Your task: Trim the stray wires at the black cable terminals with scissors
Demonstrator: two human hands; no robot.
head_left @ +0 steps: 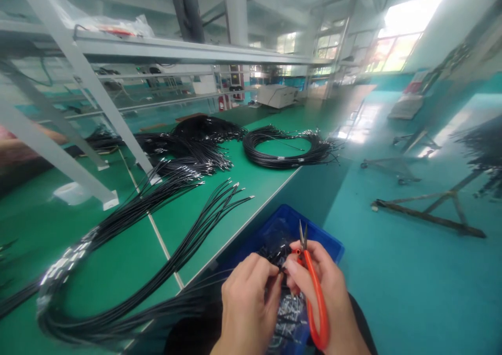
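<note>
In the head view, a blue plastic bin (333, 242) sits beside the green-topped table (219, 208), holding clear plastic pieces (290, 313) and dark parts. Above it, the right hand (323, 287) is closed around red-handled scissors (317, 302), blade tips slightly apart. The left hand (251, 297) pinches a small black piece (281, 269) between thumb and fingers, near the right fingertips. Black cables (188, 235) lie bundled on the table.

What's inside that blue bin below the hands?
Small clear and black pieces show in the blue bin. The left hand and right hand cover the rest.
</note>
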